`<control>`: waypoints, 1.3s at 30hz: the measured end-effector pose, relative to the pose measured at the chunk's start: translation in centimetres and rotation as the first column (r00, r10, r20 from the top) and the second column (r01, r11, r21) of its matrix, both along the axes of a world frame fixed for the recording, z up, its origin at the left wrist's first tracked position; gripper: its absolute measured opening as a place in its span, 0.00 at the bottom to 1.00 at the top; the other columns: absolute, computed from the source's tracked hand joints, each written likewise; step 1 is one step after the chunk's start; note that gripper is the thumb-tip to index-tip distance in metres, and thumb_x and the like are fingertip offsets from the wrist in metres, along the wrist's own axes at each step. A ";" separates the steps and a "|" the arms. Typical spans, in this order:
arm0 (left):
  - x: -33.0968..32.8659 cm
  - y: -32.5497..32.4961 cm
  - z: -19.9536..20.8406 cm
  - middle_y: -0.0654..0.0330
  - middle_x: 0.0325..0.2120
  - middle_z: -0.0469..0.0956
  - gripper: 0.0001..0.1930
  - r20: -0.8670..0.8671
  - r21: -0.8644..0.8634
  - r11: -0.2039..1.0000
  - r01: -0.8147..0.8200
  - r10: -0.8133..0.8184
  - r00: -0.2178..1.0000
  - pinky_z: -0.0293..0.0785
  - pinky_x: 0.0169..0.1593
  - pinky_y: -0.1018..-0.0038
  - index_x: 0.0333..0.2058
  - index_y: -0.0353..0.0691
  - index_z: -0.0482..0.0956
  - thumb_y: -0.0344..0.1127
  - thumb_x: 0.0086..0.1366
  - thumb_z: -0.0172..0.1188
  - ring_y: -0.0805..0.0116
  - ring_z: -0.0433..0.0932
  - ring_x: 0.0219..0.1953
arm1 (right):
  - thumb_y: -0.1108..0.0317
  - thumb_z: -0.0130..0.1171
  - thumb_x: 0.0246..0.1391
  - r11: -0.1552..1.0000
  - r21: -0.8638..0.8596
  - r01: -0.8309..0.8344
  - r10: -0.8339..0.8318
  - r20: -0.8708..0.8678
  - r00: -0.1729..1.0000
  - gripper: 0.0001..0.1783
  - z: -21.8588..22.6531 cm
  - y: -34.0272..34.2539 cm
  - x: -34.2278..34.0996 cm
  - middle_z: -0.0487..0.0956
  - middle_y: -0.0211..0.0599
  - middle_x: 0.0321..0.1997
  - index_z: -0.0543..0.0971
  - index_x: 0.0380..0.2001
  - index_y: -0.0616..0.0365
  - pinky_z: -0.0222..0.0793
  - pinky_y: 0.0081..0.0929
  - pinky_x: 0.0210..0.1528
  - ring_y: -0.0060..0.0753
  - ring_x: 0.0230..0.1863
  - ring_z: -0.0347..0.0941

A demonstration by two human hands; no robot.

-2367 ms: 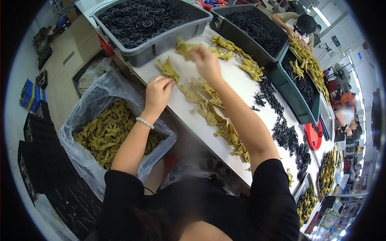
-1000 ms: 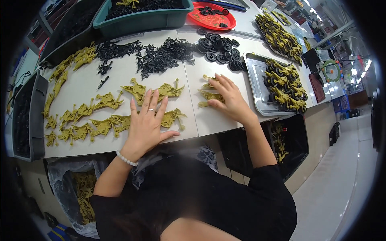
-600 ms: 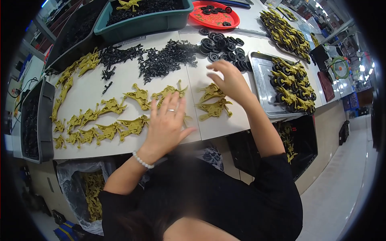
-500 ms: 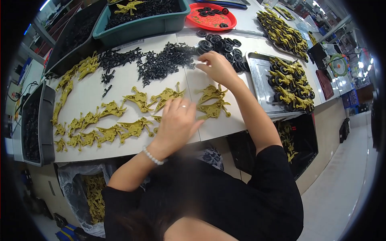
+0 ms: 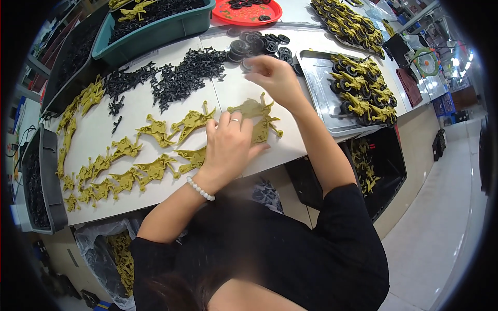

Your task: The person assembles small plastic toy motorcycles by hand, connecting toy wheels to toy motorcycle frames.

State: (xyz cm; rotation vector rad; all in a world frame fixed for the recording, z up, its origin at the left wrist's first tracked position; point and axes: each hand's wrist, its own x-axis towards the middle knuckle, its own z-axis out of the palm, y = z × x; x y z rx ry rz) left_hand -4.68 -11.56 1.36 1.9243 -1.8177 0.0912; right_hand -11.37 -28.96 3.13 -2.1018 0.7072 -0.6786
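Observation:
My left hand [image 5: 232,145], with a ring and a pale bead bracelet, lies fingers apart over the right part of two rows of yellow plastic toy frames [image 5: 154,168]. It partly covers a yellow frame [image 5: 261,129] at the right end, whose edges are blurred. Farther off, my right hand [image 5: 275,80] is beside a pile of black toy wheels [image 5: 239,47]. Its thumb and fingers pinch what looks like a black wheel [image 5: 246,65], partly hidden and smeared. Small black plastic parts [image 5: 187,78] are heaped left of the wheels.
A metal tray [image 5: 316,111] at the right bears yellow toys with wheels. Behind stand a red tray [image 5: 249,19] and a teal bin [image 5: 155,35] of black parts. A dark bin [image 5: 49,171] is at the left; a lined bag [image 5: 96,243] of yellow parts sits below the table.
The view has shifted, so the table's things appear farther left. My right hand's fingers have drawn together at the edge of the wheel pile. My left hand remains over the yellow frames.

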 end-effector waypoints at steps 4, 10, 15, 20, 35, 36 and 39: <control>-0.4 -1.0 -0.6 0.56 0.35 0.73 0.19 0.023 0.048 0.999 0.001 -0.002 1.000 0.61 0.43 0.62 0.31 0.37 0.75 0.45 0.47 0.69 0.60 0.67 0.42 | 0.75 0.60 0.52 0.964 0.255 -0.075 0.037 0.153 0.988 0.06 -0.7 1.7 -6.2 0.79 0.32 0.32 0.77 0.34 0.65 0.69 0.17 0.38 0.18 0.34 0.73; -1.4 -1.7 0.1 0.54 0.34 0.72 0.18 -0.124 0.082 0.993 0.087 -0.076 0.989 0.65 0.45 0.62 0.29 0.33 0.74 0.42 0.48 0.68 0.55 0.67 0.43 | 0.77 0.57 0.55 0.799 0.598 -0.071 -0.029 0.156 0.987 0.06 -3.6 4.8 -11.6 0.80 0.36 0.36 0.74 0.36 0.65 0.71 0.19 0.45 0.22 0.39 0.76; -1.3 -1.6 0.0 0.52 0.31 0.72 0.18 -0.188 0.177 0.972 0.153 -0.120 0.975 0.67 0.43 0.63 0.29 0.33 0.74 0.41 0.48 0.68 0.54 0.68 0.40 | 0.76 0.58 0.55 0.789 0.610 -0.069 -0.055 0.181 0.982 0.07 -4.2 5.5 -11.5 0.80 0.35 0.36 0.74 0.37 0.65 0.71 0.18 0.44 0.21 0.38 0.75; -1.1 -1.2 -0.1 0.53 0.31 0.74 0.16 -0.104 0.079 0.989 0.124 -0.116 0.988 0.67 0.41 0.64 0.28 0.34 0.76 0.40 0.48 0.68 0.56 0.70 0.40 | 0.75 0.58 0.55 0.840 0.542 -0.008 -0.031 0.063 0.998 0.07 -4.0 5.2 -11.3 0.79 0.34 0.36 0.74 0.37 0.65 0.71 0.18 0.44 0.20 0.39 0.75; -1.0 -1.9 0.7 0.53 0.29 0.76 0.14 -0.135 0.167 0.967 0.193 -0.172 0.976 0.71 0.36 0.62 0.28 0.34 0.75 0.38 0.51 0.67 0.54 0.73 0.34 | 0.80 0.57 0.54 0.877 0.479 0.040 -0.149 0.192 0.970 0.07 -3.0 6.9 -13.2 0.80 0.37 0.35 0.75 0.37 0.68 0.70 0.16 0.41 0.22 0.38 0.76; -1.0 -1.8 1.5 0.53 0.29 0.77 0.14 -0.347 0.285 0.940 0.186 -0.079 0.934 0.71 0.32 0.65 0.31 0.33 0.74 0.38 0.54 0.65 0.56 0.75 0.29 | 0.81 0.57 0.53 0.852 0.524 0.012 -0.165 0.247 0.955 0.07 -2.6 7.5 -13.3 0.79 0.38 0.35 0.75 0.37 0.68 0.71 0.17 0.42 0.24 0.38 0.76; -0.9 -0.4 1.1 0.55 0.29 0.78 0.14 -0.831 0.287 0.920 0.267 0.101 0.547 0.72 0.26 0.71 0.37 0.33 0.71 0.37 0.60 0.61 0.63 0.77 0.23 | 0.81 0.57 0.52 0.872 0.488 -0.043 -0.107 0.276 0.955 0.07 -2.3 8.9 -13.5 0.79 0.38 0.35 0.75 0.36 0.69 0.71 0.18 0.42 0.26 0.38 0.76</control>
